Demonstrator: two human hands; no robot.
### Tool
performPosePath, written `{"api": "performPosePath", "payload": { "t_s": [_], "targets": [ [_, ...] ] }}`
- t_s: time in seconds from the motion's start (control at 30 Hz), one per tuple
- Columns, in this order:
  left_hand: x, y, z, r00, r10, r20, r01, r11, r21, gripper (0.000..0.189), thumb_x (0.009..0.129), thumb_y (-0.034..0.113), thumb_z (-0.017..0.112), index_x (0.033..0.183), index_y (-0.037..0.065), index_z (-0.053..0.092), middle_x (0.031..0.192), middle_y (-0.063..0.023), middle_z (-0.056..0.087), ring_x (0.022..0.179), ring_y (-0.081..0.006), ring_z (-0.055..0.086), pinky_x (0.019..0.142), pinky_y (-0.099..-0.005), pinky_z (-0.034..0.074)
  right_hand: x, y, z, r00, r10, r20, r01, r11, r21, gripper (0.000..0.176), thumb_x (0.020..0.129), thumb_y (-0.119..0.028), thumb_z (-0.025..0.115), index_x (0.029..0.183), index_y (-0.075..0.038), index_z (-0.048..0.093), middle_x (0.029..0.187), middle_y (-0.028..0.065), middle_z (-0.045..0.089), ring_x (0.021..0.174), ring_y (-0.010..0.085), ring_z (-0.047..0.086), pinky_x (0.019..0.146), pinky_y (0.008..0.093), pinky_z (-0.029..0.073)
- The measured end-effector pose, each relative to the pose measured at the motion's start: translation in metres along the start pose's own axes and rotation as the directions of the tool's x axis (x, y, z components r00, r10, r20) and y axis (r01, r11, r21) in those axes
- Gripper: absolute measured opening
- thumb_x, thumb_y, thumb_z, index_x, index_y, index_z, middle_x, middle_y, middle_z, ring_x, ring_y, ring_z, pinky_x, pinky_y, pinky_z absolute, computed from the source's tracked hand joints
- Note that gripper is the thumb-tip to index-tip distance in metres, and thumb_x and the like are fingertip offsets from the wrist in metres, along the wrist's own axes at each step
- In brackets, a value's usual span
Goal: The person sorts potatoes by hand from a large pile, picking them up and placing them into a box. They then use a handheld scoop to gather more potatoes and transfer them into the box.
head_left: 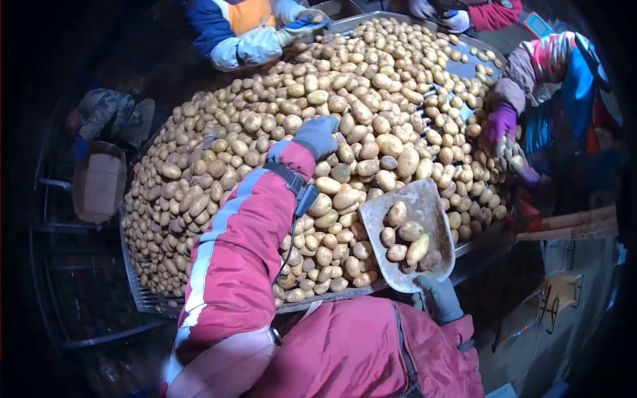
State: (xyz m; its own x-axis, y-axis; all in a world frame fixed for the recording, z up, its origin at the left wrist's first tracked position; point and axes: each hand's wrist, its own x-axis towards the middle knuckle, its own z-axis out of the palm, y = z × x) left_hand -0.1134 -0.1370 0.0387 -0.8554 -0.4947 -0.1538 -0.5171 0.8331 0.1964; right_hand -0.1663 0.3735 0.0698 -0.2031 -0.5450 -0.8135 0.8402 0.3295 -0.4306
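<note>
My left hand (pixel 317 136), in a grey glove, reaches onto the middle of a large heap of potatoes (pixel 265 113); its fingertips are pressed among them, and whether they hold one is hidden. In my right hand (pixel 440 298), also gloved in grey, is the handle end of a worn white scoop (pixel 434 219). The scoop lies over the near right part of the heap, its open end toward the potatoes, with several potatoes (pixel 411 231) and some dirt inside.
Co-workers' gloved hands are at the top (pixel 304 25), the top right (pixel 456 20) and the right (pixel 502 126). A metal rim (pixel 332 296) borders the heap. At the left stands a cardboard box (pixel 99 182); another person is beside it.
</note>
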Motion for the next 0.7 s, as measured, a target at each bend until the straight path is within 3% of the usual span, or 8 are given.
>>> {"api": "performPosePath", "payload": {
  "t_s": [0.07,0.37,0.43,0.5,0.53,0.57,0.63,0.7],
  "targets": [
    [-0.007,0.014,-0.009,0.995,-0.07,0.068,0.081,0.982,-0.17,0.037,0.081,0.023,0.073,0.116,0.013,0.065,0.124,-0.0159,0.068,0.117,-0.0343,0.065,0.098,-0.046,0.051,-0.001,-0.003,0.003,0.998,0.066,-0.008,-0.067,0.997,-0.042,0.023,0.091,-0.014,0.069,0.107,0.003,0.064,0.071,0.011,0.066,0.049,0.0189,0.06,0.041,0.0311,0.049],
    [-0.055,0.061,-0.048,0.978,-0.182,-0.104,0.153,0.957,-0.245,0.047,0.08,0.044,0.079,0.111,0.009,0.075,0.12,-0.0152,0.07,0.111,-0.0317,0.068,0.096,-0.0425,0.053,0.016,0.014,-0.009,0.997,-0.049,0.06,0.05,0.999,-0.022,0.028,0.092,-0.015,0.07,0.111,0.004,0.064,0.078,0.0116,0.067,0.051,0.0184,0.061,0.044,0.0304,0.05],
    [-0.1,0.124,-0.109,0.972,-0.15,0.178,0.233,0.615,-0.753,0.049,0.084,0.043,0.08,0.115,0.006,0.074,0.115,-0.0147,0.071,0.106,-0.0287,0.069,0.093,-0.0393,0.054,0.018,0.015,-0.006,0.995,-0.084,0.054,0.083,0.996,0.015,0.028,0.092,-0.015,0.07,0.111,0.004,0.064,0.078,0.0116,0.067,0.051,0.0181,0.061,0.044,0.0301,0.05],
    [-0.11,0.118,-0.079,0.972,0.233,-0.035,-0.214,0.809,-0.547,0.047,0.086,0.041,0.081,0.115,0.005,0.073,0.111,-0.014,0.071,0.101,-0.0255,0.069,0.091,-0.0361,0.054,0.014,0.01,-0.004,0.996,-0.06,0.062,0.058,0.998,0.037,0.028,0.092,-0.016,0.071,0.111,0.003,0.065,0.077,0.0116,0.067,0.052,0.0184,0.062,0.044,0.0297,0.05],
    [-0.107,0.121,-0.068,0.971,0.221,-0.091,-0.239,0.87,-0.432,0.046,0.087,0.041,0.08,0.115,0.006,0.073,0.108,-0.0135,0.071,0.1,-0.026,0.069,0.09,-0.0365,0.054,0.014,0.011,-0.007,0.997,-0.059,0.056,0.056,0.997,0.045,0.028,0.092,-0.016,0.071,0.111,0.003,0.065,0.077,0.0116,0.067,0.052,0.0184,0.062,0.044,0.0297,0.05],
    [-0.097,0.126,-0.057,0.995,0.07,-0.067,-0.096,0.799,-0.593,0.046,0.085,0.037,0.079,0.118,0.007,0.072,0.111,-0.0135,0.07,0.104,-0.0285,0.068,0.091,-0.0389,0.054,0.015,0.012,-0.01,0.999,0.0,0.051,-0.001,1.0,0.026,0.028,0.092,-0.016,0.071,0.111,0.003,0.065,0.078,0.0116,0.068,0.052,0.0185,0.063,0.044,0.0298,0.051],
    [-0.081,0.141,-0.047,0.898,0.281,-0.339,-0.393,0.859,-0.328,0.036,0.085,0.03,0.075,0.114,0.01,0.073,0.11,-0.0133,0.068,0.104,-0.0315,0.066,0.09,-0.0425,0.054,0.019,0.014,-0.018,0.998,0.052,0.04,-0.052,0.999,0.007,0.028,0.091,-0.016,0.071,0.111,0.003,0.065,0.079,0.0115,0.069,0.053,0.0187,0.063,0.045,0.0298,0.051],
    [-0.057,0.154,-0.018,0.927,0.306,-0.215,-0.352,0.909,-0.224,0.03,0.085,0.027,0.072,0.11,0.012,0.073,0.108,-0.013,0.068,0.102,-0.0327,0.066,0.089,-0.0443,0.054,0.02,0.023,-0.025,0.999,0.036,0.03,-0.036,0.999,0.013,0.028,0.091,-0.014,0.072,0.111,0.003,0.065,0.078,0.0114,0.069,0.052,0.0192,0.064,0.044,0.0302,0.051]
  ]
}}
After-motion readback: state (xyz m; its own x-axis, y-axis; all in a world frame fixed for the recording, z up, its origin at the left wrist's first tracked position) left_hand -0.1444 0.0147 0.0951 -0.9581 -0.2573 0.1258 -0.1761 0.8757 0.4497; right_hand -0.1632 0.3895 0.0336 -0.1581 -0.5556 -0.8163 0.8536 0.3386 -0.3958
